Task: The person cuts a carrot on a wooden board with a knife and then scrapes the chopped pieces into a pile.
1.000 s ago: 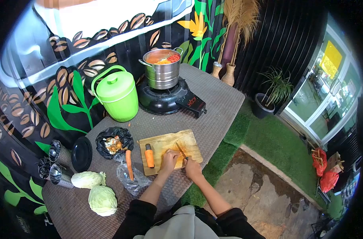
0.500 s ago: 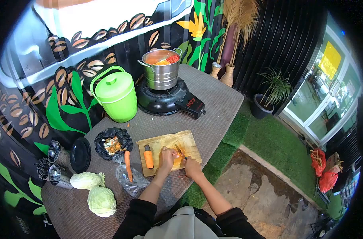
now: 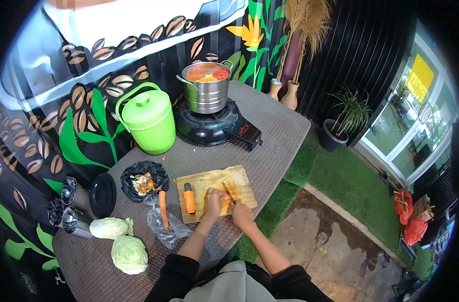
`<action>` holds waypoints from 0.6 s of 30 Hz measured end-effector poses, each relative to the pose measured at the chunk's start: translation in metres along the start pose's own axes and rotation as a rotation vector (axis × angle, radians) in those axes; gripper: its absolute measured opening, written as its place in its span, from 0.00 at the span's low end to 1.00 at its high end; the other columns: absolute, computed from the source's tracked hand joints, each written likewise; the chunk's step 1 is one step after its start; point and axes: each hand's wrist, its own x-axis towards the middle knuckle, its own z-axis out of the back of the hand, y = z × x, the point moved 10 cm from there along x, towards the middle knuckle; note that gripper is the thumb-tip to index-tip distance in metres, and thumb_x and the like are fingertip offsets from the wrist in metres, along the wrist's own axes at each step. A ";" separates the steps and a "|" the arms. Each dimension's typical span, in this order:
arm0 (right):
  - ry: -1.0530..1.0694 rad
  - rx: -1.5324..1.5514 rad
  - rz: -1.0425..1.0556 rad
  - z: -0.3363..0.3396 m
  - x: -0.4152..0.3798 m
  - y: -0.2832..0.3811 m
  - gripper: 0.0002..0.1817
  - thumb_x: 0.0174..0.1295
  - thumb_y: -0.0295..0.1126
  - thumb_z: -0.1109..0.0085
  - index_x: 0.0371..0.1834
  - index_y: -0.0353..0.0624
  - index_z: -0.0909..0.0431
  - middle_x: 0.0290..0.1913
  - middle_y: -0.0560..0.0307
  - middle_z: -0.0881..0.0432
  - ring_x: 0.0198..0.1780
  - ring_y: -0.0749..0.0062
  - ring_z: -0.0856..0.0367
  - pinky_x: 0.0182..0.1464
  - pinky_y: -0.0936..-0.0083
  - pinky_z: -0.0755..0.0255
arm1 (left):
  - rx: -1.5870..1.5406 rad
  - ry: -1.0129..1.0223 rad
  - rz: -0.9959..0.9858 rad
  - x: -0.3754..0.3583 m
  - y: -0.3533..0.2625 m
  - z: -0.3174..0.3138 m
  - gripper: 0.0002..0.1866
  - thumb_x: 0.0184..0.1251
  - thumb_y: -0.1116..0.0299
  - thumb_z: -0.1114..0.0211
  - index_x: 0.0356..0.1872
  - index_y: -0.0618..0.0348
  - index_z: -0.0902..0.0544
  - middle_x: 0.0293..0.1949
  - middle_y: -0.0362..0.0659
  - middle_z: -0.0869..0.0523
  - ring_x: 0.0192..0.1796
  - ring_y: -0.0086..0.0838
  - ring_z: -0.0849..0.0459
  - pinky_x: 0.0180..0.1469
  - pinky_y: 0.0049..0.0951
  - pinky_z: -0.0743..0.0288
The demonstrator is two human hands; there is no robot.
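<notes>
A wooden cutting board (image 3: 214, 174) lies near the table's front edge. My right hand (image 3: 243, 215) is closed around the handle of a knife (image 3: 226, 189), whose blade points away from me over the board. Left of the blade, my left hand (image 3: 214, 202) has its fingers bunched on a piece of carrot (image 3: 226, 207), mostly hidden under them. Fine orange shreds (image 3: 234, 184) are scattered on the wood beyond the knife. On the board's left side rests a thick orange piece with a dark end (image 3: 188, 199).
A whole carrot (image 3: 163, 209) lies on a clear plastic bag (image 3: 173, 233), near a black bag of scraps (image 3: 145, 182). Two cabbages (image 3: 129, 255) sit front left. Behind are a green lidded bucket (image 3: 150, 121) and a steel pot (image 3: 205, 90) on a black stove (image 3: 201, 126).
The knife blade now stands more upright in view, and my right hand has shifted slightly left. My left hand stays in nearly the same place on the board.
</notes>
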 end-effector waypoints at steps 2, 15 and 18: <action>-0.039 0.016 -0.046 -0.006 -0.008 0.001 0.19 0.71 0.45 0.55 0.44 0.35 0.29 0.36 0.34 0.18 0.42 0.40 0.17 0.45 0.49 0.24 | -0.001 -0.002 0.012 0.000 -0.001 0.001 0.05 0.49 0.74 0.29 0.27 0.63 0.14 0.31 0.48 0.15 0.40 0.41 0.24 0.46 0.38 0.28; 0.015 -0.037 -0.018 -0.009 0.002 0.006 0.20 0.71 0.45 0.55 0.44 0.36 0.28 0.37 0.34 0.18 0.43 0.41 0.17 0.45 0.51 0.23 | 0.022 -0.063 -0.082 -0.008 -0.012 0.009 0.03 0.54 0.77 0.35 0.29 0.65 0.15 0.31 0.50 0.17 0.42 0.43 0.24 0.46 0.39 0.28; -0.062 -0.012 -0.076 -0.016 -0.005 0.001 0.19 0.71 0.44 0.55 0.42 0.36 0.29 0.32 0.38 0.16 0.38 0.44 0.15 0.42 0.54 0.21 | 0.027 -0.029 -0.060 -0.007 -0.011 0.010 0.04 0.55 0.76 0.36 0.30 0.65 0.15 0.31 0.50 0.17 0.42 0.43 0.24 0.47 0.39 0.28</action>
